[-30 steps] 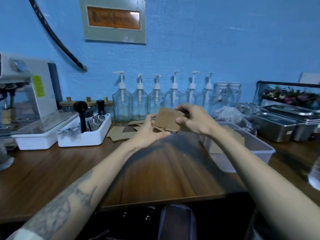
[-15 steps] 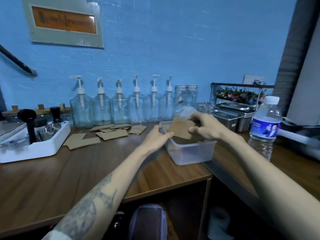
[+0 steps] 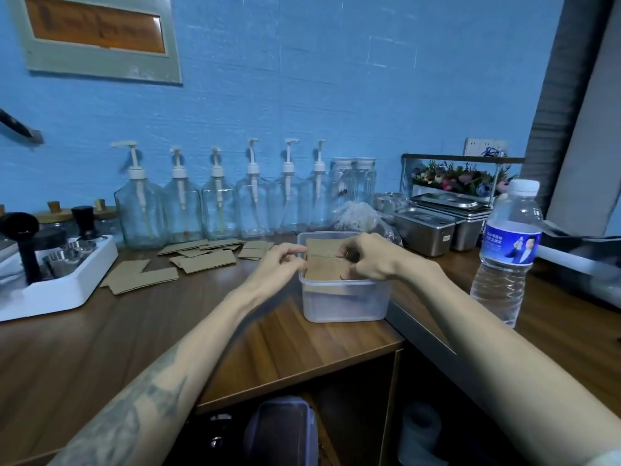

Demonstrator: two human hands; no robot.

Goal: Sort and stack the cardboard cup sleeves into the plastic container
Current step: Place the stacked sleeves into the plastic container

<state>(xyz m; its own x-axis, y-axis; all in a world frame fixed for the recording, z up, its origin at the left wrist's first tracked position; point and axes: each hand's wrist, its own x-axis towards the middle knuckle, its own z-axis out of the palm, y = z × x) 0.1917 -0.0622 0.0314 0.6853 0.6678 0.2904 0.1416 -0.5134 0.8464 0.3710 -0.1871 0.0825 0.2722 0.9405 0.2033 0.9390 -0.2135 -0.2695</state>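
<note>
The flat brown cardboard cup sleeve [image 3: 324, 260], above the table half a second ago, now sits inside the clear plastic container [image 3: 346, 302], right hand [image 3: 368, 262] fingers pinching it, left hand [image 3: 282, 264] fingers loosely steadying.

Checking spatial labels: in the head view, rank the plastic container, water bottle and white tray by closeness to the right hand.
1. Plastic container, directly under the right hand.
2. Water bottle, to its right.
3. White tray, far left.
</note>
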